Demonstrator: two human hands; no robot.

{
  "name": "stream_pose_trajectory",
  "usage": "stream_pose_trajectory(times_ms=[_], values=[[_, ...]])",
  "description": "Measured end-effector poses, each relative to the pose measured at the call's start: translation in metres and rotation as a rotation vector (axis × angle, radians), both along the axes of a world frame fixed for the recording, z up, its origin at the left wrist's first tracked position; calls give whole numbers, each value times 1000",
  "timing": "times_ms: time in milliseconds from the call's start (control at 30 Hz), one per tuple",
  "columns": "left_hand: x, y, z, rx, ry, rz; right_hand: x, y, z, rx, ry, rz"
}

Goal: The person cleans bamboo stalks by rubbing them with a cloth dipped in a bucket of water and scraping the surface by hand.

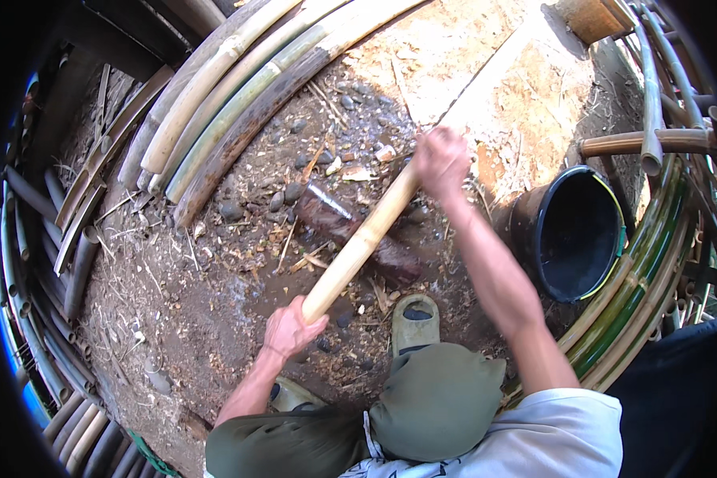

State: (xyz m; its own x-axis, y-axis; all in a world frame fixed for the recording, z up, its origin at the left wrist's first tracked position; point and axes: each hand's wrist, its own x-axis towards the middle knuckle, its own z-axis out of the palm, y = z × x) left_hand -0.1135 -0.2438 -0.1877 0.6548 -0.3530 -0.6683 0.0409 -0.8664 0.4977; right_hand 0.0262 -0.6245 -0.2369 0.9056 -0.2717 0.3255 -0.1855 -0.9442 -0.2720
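Seen from above: pale bamboo pole [358, 243] slanting from lower left, near the body, up to the right, gripped at both ends, left hand [288, 328] wrapped round the near end, right hand [440, 159] clenched on the far end, above muddy, stony ground [215, 295], beside a black bucket [573, 231]

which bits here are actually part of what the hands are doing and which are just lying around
In use:
- bamboo pole, gripped by left hand and right hand
- dark log lying under the pole

Lying about:
- black bucket
- stacked bamboo poles
- stones
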Motion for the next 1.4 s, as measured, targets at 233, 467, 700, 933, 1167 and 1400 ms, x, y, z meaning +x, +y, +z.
stream_pose_trajectory(times_ms=[233, 467, 700, 933, 1167, 1400], values=[[-53, 51, 8, 170, -229, -11, -122, 140, 15, 174, -179, 560], [-52, 44, 8, 145, -259, 33, 42, -83, 0, 110, -142, -74], [23, 42, -27, -627, 895, 483, -152, 196, 30, 299, -86, 654], [14, -15, 9, -42, 245, 81, 10, -40, -3, -48, -193, 84], [0, -15, 8, 210, -53, 56, -144, 190, 26, 288, -225, 569], [3, -21, 14, 199, -35, 38, 4, -32, -11, -94, -148, 113]])
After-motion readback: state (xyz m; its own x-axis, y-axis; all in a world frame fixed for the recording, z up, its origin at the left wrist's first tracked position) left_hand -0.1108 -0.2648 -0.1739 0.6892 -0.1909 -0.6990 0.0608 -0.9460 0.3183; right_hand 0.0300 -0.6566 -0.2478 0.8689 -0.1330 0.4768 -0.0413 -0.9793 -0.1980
